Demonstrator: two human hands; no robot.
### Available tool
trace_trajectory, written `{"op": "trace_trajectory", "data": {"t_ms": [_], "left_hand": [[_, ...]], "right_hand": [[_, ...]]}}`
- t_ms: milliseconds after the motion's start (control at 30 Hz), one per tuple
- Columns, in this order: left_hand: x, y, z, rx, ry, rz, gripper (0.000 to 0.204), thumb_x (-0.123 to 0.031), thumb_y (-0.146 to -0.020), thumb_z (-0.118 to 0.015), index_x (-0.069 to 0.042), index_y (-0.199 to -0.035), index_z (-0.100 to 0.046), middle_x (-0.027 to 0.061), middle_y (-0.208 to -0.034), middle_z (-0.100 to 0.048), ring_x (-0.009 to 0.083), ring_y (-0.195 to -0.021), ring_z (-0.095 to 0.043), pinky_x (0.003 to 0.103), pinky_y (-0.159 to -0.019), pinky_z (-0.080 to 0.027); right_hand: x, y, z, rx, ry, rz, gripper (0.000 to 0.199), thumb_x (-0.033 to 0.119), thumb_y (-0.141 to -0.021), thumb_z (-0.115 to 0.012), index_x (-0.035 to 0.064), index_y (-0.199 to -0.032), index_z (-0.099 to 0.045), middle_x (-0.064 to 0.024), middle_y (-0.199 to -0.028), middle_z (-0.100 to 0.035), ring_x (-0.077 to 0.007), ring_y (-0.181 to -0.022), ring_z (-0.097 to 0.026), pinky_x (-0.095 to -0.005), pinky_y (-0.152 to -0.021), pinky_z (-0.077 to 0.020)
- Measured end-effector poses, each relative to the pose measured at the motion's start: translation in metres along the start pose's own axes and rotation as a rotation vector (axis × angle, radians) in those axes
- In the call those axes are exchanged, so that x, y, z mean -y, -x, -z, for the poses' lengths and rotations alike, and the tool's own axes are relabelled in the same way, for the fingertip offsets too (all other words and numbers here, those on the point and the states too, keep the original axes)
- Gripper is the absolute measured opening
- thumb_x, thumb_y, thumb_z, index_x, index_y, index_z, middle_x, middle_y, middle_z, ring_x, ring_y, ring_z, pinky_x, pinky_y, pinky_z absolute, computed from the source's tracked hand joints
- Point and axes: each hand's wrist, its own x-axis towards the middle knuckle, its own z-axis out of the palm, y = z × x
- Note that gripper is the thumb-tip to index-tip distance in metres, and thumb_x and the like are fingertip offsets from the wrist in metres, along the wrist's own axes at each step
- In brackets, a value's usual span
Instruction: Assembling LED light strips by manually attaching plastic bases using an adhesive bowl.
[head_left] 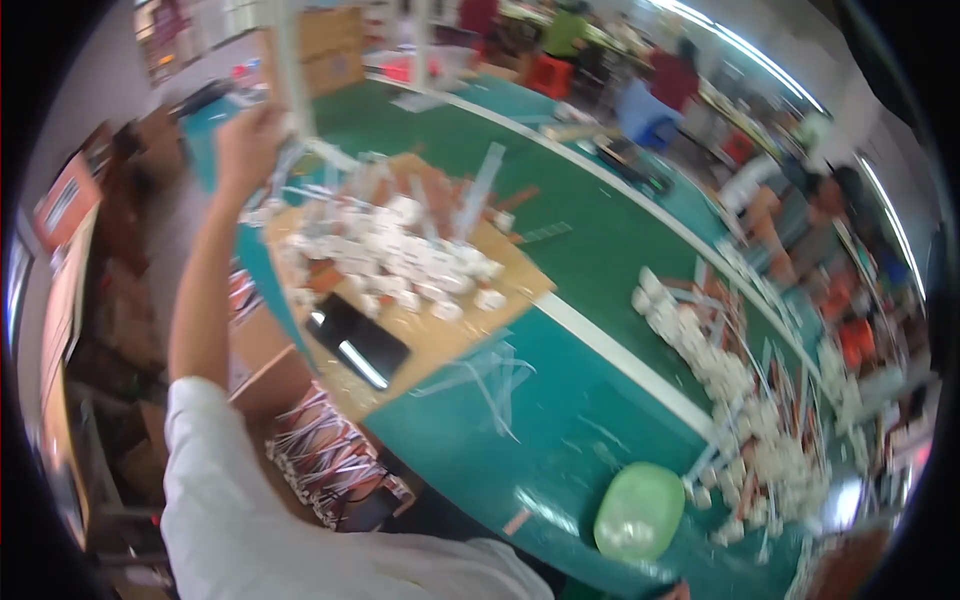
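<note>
My left arm reaches far up the left side, and my left hand [248, 148] is raised beside a white post, its fingers curled closed. Blur hides what, if anything, they hold. Close to it, translucent strips [290, 165] lie at the far edge of a pile of white round-headed parts [400, 250] on a cardboard sheet [520, 270]. A black phone [358, 340] rests on the sheet's near side. Of my right hand [677, 592] only a sliver shows at the lower edge, near a light green bowl [640, 510]; its fingers are hidden.
Loose clear strips [490, 380] lie on the green table [450, 430]. Beyond a white divider [630, 370], more white parts [700, 350] are heaped at right. Below the table's left edge stands an open carton [325, 450] of strip-like pieces. Other people work farther back.
</note>
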Motion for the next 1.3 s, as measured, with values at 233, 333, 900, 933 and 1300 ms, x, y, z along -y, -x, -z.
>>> {"op": "trace_trajectory", "data": {"t_ms": [233, 333, 900, 933, 1300], "left_hand": [[-0.23, 0.103, -0.015, 0.136, 0.739, -0.21, 0.01, -0.007, -0.089, -0.06, 0.0, -0.089, -0.067, 0.0096, -0.082, -0.069, 0.0171, -0.074, -0.066, 0.028, -0.069, -0.05], [-0.322, 0.162, -0.058, 0.407, 1.104, 0.04, 0.017, -0.014, -0.091, -0.057, 0.0, -0.089, -0.068, 0.009, -0.078, -0.069, 0.0164, -0.07, -0.066, 0.027, -0.068, -0.05], [-0.459, 0.298, -0.133, 0.984, 1.393, 0.329, 0.02, -0.013, -0.094, -0.056, 0.003, -0.085, -0.064, 0.0055, -0.067, -0.062, 0.0091, -0.06, -0.058, 0.023, -0.056, -0.048], [-0.457, 0.297, -0.134, 0.994, 1.401, 0.368, 0.02, -0.013, -0.094, -0.056, 0.003, -0.085, -0.064, 0.0054, -0.067, -0.062, 0.0091, -0.061, -0.058, 0.023, -0.056, -0.048], [-0.458, 0.292, -0.126, 1.076, 1.42, 0.331, 0.018, -0.013, -0.092, -0.059, 0.003, -0.087, -0.065, 0.0065, -0.071, -0.064, 0.0108, -0.063, -0.061, 0.024, -0.06, -0.051]], "right_hand": [[-0.012, 0.006, -0.003, 0.061, -0.056, -0.175, 0.004, 0.0, -0.08, -0.063, -0.0001, -0.083, -0.065, -0.0125, -0.085, -0.067, -0.0284, -0.08, -0.059, -0.0374, -0.075, -0.0477], [-0.008, -0.001, 0.001, 0.112, -0.051, -0.135, 0.006, 0.002, -0.078, -0.065, 0.0023, -0.084, -0.065, -0.0115, -0.087, -0.068, -0.0287, -0.083, -0.061, -0.0375, -0.077, -0.048], [0.039, -0.121, -0.02, 0.439, -0.234, 0.359, 0.023, -0.003, -0.067, -0.073, 0.006, -0.088, -0.067, -0.0074, -0.088, -0.065, -0.0259, -0.077, -0.06, -0.0347, -0.069, -0.0504], [0.045, -0.134, -0.035, 0.494, -0.232, 0.455, 0.024, -0.001, -0.065, -0.074, 0.0078, -0.087, -0.068, -0.0057, -0.09, -0.064, -0.0261, -0.08, -0.058, -0.0354, -0.07, -0.0504], [0.056, -0.169, -0.087, 0.653, -0.568, 0.403, 0.024, 0.007, -0.07, -0.078, 0.0052, -0.093, -0.071, -0.0057, -0.079, -0.066, -0.022, -0.075, -0.061, -0.0311, -0.072, -0.0486]]}}
